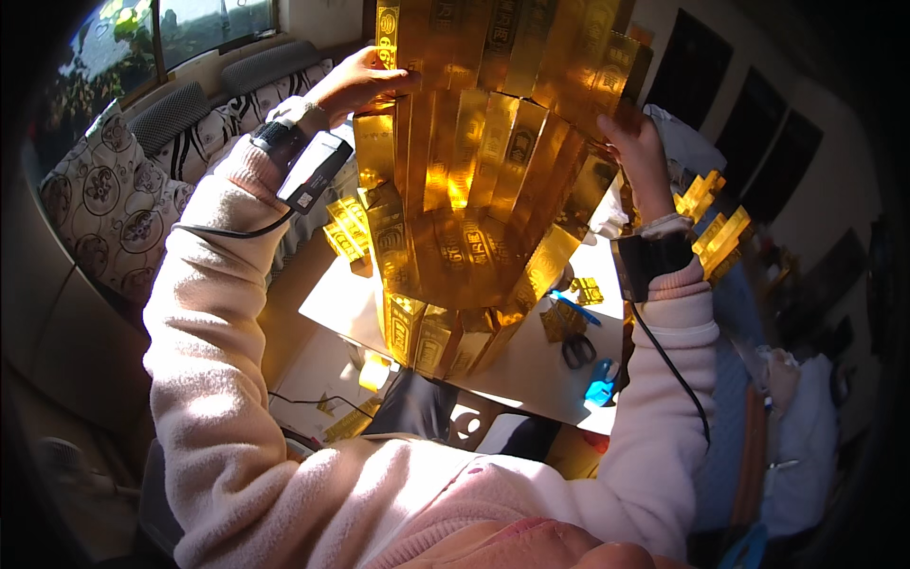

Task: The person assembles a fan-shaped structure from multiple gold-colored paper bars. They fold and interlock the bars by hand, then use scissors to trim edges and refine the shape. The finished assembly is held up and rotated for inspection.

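Note:
A large basket-like structure of shiny gold foil bars (457, 156) is held up in front of me, tilted so that its hollow inside faces me. The bars stand side by side around a rounded gold base, and the top runs out of the picture. At its upper left edge, my left hand (360, 83) grips a bar, thumb on the inner side. My right hand (637, 152) holds the right edge, with its fingers partly hidden behind the foil. Both arms are raised, and each wrist wears a black strapped device with a cable.
Below stands a white table (517, 375) with black-handled scissors (577, 351), a blue tool (601, 384) and gold foil pieces (588, 290). More stacked gold bars (720, 237) are at the right. A patterned sofa (104, 194) lies at the left, under a window.

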`<control>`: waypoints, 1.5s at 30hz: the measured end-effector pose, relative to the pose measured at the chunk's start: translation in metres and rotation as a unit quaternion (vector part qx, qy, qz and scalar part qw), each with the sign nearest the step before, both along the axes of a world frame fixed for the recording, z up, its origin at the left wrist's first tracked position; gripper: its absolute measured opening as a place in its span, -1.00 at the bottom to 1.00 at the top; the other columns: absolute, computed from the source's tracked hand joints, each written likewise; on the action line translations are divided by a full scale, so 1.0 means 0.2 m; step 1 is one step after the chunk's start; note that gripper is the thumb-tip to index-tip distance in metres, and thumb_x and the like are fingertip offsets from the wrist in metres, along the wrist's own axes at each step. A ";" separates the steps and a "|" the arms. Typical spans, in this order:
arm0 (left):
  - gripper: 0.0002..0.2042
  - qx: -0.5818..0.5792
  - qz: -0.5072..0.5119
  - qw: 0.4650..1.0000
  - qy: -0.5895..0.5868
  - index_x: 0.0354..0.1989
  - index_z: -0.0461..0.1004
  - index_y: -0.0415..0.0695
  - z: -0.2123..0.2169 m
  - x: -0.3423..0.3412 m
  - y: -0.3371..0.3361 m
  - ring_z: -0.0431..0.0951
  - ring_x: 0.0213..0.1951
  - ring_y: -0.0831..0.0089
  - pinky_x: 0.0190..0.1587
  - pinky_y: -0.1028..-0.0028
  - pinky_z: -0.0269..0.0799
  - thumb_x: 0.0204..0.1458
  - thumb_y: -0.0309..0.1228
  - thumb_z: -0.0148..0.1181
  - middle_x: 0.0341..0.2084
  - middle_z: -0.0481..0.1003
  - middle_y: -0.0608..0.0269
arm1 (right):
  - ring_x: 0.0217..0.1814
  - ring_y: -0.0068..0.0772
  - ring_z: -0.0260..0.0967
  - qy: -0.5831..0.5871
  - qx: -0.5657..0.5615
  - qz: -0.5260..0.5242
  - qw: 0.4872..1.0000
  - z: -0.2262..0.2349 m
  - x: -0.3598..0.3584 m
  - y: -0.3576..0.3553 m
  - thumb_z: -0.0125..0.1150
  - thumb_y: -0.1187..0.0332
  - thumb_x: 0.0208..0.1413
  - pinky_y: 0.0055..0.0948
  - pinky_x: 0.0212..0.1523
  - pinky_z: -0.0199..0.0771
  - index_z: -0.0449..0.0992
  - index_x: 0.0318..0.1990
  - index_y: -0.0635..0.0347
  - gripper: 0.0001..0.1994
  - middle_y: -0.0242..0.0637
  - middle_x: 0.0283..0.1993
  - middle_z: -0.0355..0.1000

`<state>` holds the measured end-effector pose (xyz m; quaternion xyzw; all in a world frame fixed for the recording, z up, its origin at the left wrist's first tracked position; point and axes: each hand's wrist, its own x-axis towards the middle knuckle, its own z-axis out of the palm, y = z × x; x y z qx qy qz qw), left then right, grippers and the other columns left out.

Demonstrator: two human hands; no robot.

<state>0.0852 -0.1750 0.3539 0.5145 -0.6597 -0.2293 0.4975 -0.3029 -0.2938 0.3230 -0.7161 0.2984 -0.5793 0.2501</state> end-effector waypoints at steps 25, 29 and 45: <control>-0.66 -0.018 -0.012 0.999 0.048 0.06 0.51 -0.20 -0.06 0.08 -0.05 0.63 -0.14 0.55 -0.12 0.52 0.56 0.21 -0.29 0.33 -0.14 0.62 0.29 | 0.14 -0.30 0.50 0.032 0.015 -0.015 0.999 -0.04 0.02 0.10 0.36 0.13 0.21 -0.36 0.22 0.37 0.48 0.13 0.35 -0.50 -0.16 0.08 0.56; -0.64 -0.035 -0.022 0.997 0.068 0.07 0.51 -0.21 -0.05 0.07 -0.05 0.60 -0.13 0.58 -0.10 0.52 0.54 0.18 -0.29 0.36 -0.11 0.61 0.30 | 0.27 -0.33 0.41 0.092 0.037 -0.031 0.995 -0.04 0.01 0.09 0.27 0.12 0.29 -0.38 0.33 0.26 0.46 0.24 0.20 -0.52 -0.23 0.21 0.49; -0.57 -0.078 0.059 0.977 0.187 0.17 0.45 -0.17 -0.71 0.25 0.30 0.59 0.09 0.28 0.19 0.33 0.41 0.34 -0.09 0.05 0.09 0.55 0.09 | 0.19 -0.34 0.49 -0.045 0.060 -0.065 0.995 -0.90 -0.46 0.62 0.07 0.17 0.43 -0.45 0.18 0.50 0.36 0.20 0.28 -0.61 -0.13 0.16 0.51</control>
